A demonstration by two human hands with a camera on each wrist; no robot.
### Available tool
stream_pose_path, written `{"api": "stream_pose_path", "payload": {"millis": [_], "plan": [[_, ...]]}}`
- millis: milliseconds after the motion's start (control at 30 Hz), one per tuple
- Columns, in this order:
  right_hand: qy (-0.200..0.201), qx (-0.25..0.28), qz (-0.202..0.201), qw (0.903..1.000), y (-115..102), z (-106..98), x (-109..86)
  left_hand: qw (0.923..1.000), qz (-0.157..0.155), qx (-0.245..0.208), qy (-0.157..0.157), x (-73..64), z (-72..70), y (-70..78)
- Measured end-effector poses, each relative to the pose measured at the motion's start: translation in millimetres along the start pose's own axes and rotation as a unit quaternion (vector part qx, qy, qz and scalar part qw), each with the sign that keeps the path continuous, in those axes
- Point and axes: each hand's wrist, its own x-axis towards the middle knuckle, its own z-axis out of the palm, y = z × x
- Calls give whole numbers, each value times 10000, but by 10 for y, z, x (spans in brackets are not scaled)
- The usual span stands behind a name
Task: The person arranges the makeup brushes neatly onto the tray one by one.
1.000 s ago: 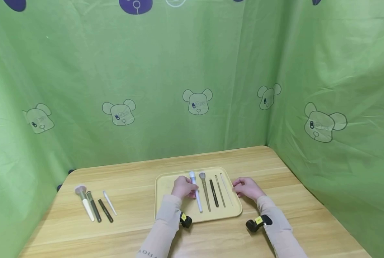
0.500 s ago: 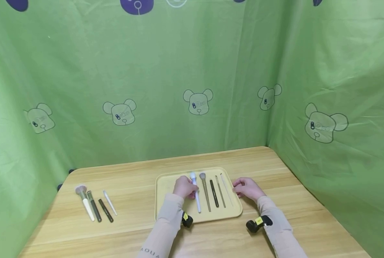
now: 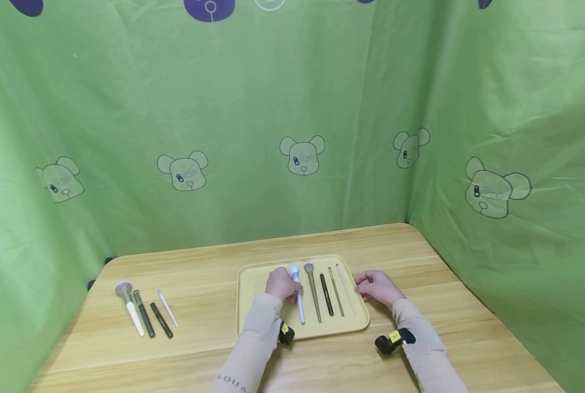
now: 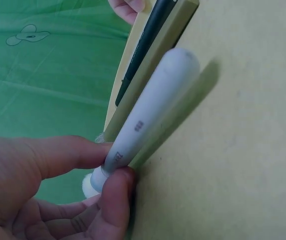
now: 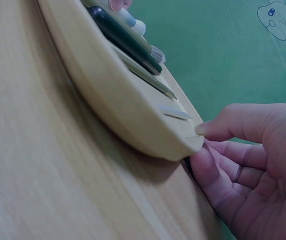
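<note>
In the head view, my left hand (image 3: 282, 285) is over the middle of the beige tray (image 3: 253, 316). Its thumb and a finger pinch a pale blue-white makeup brush (image 4: 150, 107) near the bristle end, and the handle casts a shadow on the tray floor. To the right of this brush lie a brown brush (image 3: 314, 292) with fluffy bristles, a short black pen-like stick (image 3: 326, 295), a thin brown brush (image 3: 336, 292) and a very thin white one (image 3: 345, 289). My right hand (image 5: 252, 165) pinches the tray's right rim between thumb and fingers.
On the wooden table (image 3: 199, 360), left of the tray, lie a large white-handled brush (image 3: 131, 308), a dark brush (image 3: 143, 315), a short black stick (image 3: 161, 321) and a slim white pen-like stick (image 3: 167, 309). Green curtains (image 3: 233, 98) rise behind and beside the table.
My left hand has shifted slightly to the right, and the handle end of the pale brush has swung a little to the left. My right hand keeps its grip on the tray rim.
</note>
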Motion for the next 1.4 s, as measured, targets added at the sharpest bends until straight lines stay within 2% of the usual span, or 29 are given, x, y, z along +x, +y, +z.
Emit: {"api": "stream_pose_path", "payload": {"millis": [367,900,1400], "plan": [[-6,19,1,10000,6,5,6,9999,102,61,-67,-13,-15,17],[-14,-18,-18,10000,22,2,18,9998,-38,-100,-155,16,-7,-16],[-18,-9,-42,10000,31,5,26,9998,-106,83,-115,17,-1,-13]]}}
